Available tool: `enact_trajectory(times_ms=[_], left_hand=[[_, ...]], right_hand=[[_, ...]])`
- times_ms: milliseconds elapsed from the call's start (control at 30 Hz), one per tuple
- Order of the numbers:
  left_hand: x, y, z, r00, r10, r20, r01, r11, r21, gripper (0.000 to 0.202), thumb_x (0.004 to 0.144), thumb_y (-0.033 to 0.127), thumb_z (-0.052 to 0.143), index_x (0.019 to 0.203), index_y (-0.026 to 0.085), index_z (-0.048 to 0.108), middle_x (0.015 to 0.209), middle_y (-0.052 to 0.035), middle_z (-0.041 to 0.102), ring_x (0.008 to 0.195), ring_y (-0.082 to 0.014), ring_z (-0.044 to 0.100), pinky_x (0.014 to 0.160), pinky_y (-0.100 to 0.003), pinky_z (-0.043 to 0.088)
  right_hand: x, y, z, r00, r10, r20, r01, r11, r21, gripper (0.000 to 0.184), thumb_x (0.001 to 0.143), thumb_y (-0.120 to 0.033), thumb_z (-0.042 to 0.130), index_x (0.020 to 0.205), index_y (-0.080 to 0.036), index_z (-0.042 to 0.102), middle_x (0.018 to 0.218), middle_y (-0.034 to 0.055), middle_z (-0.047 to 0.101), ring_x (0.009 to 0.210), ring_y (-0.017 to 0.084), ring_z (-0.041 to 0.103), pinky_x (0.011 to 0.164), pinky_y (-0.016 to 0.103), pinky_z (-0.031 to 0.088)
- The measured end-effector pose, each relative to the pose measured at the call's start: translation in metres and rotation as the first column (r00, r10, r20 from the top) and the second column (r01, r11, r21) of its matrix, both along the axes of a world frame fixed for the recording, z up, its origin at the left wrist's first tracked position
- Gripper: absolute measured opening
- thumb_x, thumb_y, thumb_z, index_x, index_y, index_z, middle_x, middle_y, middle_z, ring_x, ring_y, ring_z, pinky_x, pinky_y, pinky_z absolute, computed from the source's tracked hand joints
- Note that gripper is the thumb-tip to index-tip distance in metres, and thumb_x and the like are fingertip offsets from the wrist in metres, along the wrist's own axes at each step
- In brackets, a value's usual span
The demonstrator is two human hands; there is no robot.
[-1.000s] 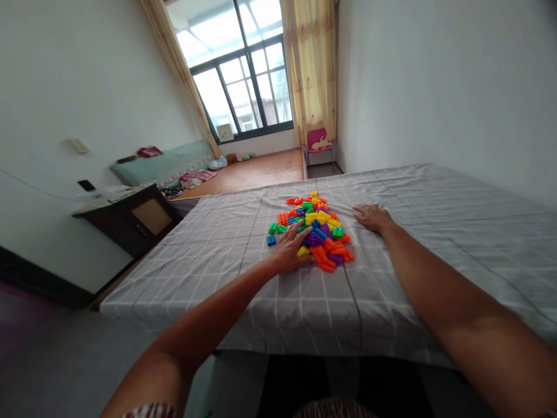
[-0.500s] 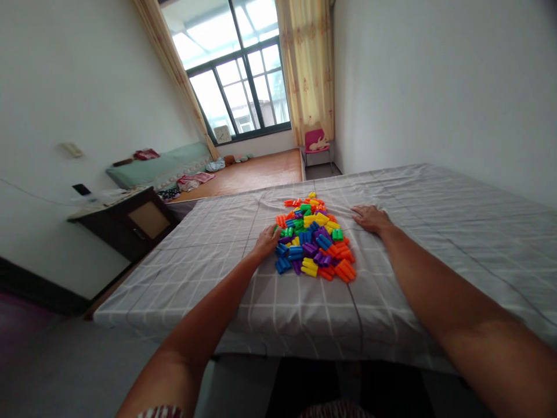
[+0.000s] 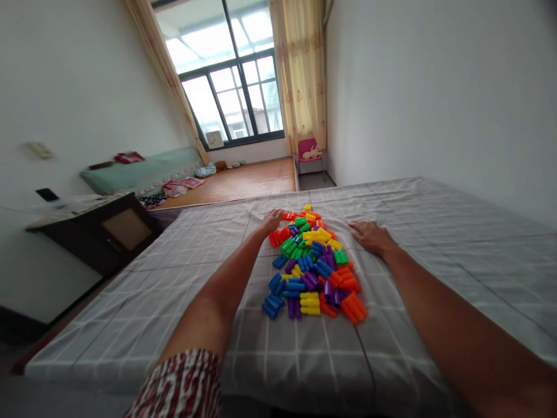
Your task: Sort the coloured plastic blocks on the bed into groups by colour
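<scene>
A heap of plastic toy blocks (image 3: 307, 261), each like short tubes joined side by side, lies spread on the grey checked cloth (image 3: 209, 255). The blocks are orange, yellow, green, blue and purple. My left hand (image 3: 273, 220) is at the heap's far left edge, its fingertips at an orange block (image 3: 288, 216); whether they touch it I cannot tell. Its fingers are stretched out and grip nothing visible. My right hand (image 3: 369, 235) rests palm down on the cloth, right of the heap and apart from it, with fingers spread.
Beyond the cloth-covered surface stands a low brown bed (image 3: 248, 180) under a window. A dark cabinet (image 3: 117, 232) is at the left, with a phone (image 3: 47, 194) above it. A pink chair (image 3: 308, 148) stands by the curtain. A white wall runs along the right.
My left hand has moved forward along the heap's left side, from the green and blue blocks to the far orange ones. My right hand stays on the cloth. The view has shifted slightly.
</scene>
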State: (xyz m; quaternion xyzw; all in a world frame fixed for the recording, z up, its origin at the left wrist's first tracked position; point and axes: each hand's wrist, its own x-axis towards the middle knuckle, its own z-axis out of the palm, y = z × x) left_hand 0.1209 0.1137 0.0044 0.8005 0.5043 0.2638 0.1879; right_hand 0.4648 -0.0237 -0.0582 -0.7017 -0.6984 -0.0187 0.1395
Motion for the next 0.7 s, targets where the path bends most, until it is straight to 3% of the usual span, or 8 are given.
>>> enact_trajectory(times_ms=[67,167,300,400,500,567,633,700], left_hand=[[0.006,0.022,-0.006,0.999,-0.024,-0.036,0.022,0.999,-0.035,0.044,0.094,0.043,0.035,0.111,0.016,0.066,0.122,-0.0136,0.066,0.123,-0.0272,0.053,0.109,-0.047,0.036],[0.020,0.031,-0.016,0.995,-0.087,-0.048,0.083,0.993,-0.081,0.047,0.093,0.050,0.036,0.107,0.017,0.067,0.117,-0.0107,0.069,0.118,-0.0263,0.056,0.108,-0.044,0.039],[0.031,0.009,-0.018,0.954,-0.298,-0.017,0.293,0.946,-0.137,0.059,0.096,0.055,0.026,0.114,0.016,0.066,0.116,-0.0073,0.070,0.111,-0.0226,0.061,0.101,-0.036,0.046],[0.022,-0.014,-0.010,0.918,-0.394,-0.049,0.393,0.919,-0.035,0.054,0.097,0.050,0.028,0.121,0.018,0.064,0.131,-0.0070,0.063,0.127,-0.0227,0.052,0.110,-0.036,0.037],[-0.006,-0.033,-0.003,0.975,-0.205,-0.080,0.213,0.972,0.103,0.051,0.099,0.040,0.025,0.130,0.020,0.059,0.142,-0.0062,0.054,0.139,-0.0198,0.038,0.117,-0.036,0.027],[-0.031,-0.044,-0.006,0.990,-0.007,-0.143,0.018,0.997,0.072,0.050,0.100,0.035,0.022,0.134,0.018,0.056,0.144,-0.0077,0.052,0.138,-0.0192,0.040,0.115,-0.035,0.029],[-0.055,-0.054,-0.014,0.940,0.166,-0.297,-0.178,0.984,-0.011,0.048,0.099,0.035,0.026,0.133,0.020,0.056,0.145,-0.0088,0.051,0.136,-0.0217,0.042,0.114,-0.038,0.031],[-0.074,-0.064,-0.026,0.906,0.232,-0.355,-0.256,0.966,-0.020,0.048,0.097,0.040,0.033,0.135,0.022,0.054,0.150,-0.0101,0.044,0.140,-0.0282,0.036,0.115,-0.048,0.027]], right_hand=[[-0.001,0.000,0.000,1.000,-0.007,0.002,0.007,1.000,0.007,0.046,0.095,-0.043,0.034,0.134,-0.033,0.055,0.145,0.0012,0.052,0.133,0.025,0.045,0.108,0.048,0.037],[-0.001,-0.001,0.001,1.000,-0.011,0.013,0.011,1.000,0.014,0.045,0.095,-0.042,0.034,0.133,-0.034,0.056,0.144,0.0002,0.053,0.131,0.024,0.047,0.108,0.048,0.038],[-0.002,-0.002,0.002,1.000,-0.013,0.015,0.013,1.000,0.016,0.045,0.095,-0.043,0.034,0.133,-0.034,0.056,0.144,0.0001,0.053,0.131,0.025,0.047,0.107,0.048,0.039],[-0.004,-0.001,0.004,1.000,-0.024,0.005,0.023,1.000,0.018,0.046,0.095,-0.043,0.034,0.133,-0.032,0.057,0.143,0.0017,0.054,0.129,0.026,0.047,0.105,0.048,0.040],[0.000,-0.002,0.006,0.994,-0.106,-0.017,0.107,0.993,0.051,0.048,0.095,-0.042,0.033,0.137,-0.030,0.054,0.142,0.0057,0.055,0.125,0.027,0.050,0.101,0.050,0.042],[0.007,-0.005,0.007,0.978,-0.209,-0.024,0.210,0.975,0.075,0.050,0.096,-0.043,0.030,0.140,-0.031,0.050,0.143,0.0067,0.053,0.126,0.029,0.048,0.102,0.056,0.038],[0.017,-0.009,0.006,0.950,-0.313,-0.021,0.313,0.949,0.034,0.052,0.097,-0.046,0.026,0.142,-0.032,0.048,0.146,0.0067,0.050,0.132,0.031,0.042,0.104,0.062,0.032],[0.026,-0.013,0.006,0.919,-0.394,-0.015,0.392,0.918,-0.067,0.057,0.096,-0.052,0.023,0.144,-0.032,0.045,0.151,0.0073,0.044,0.137,0.032,0.036,0.106,0.066,0.027]])
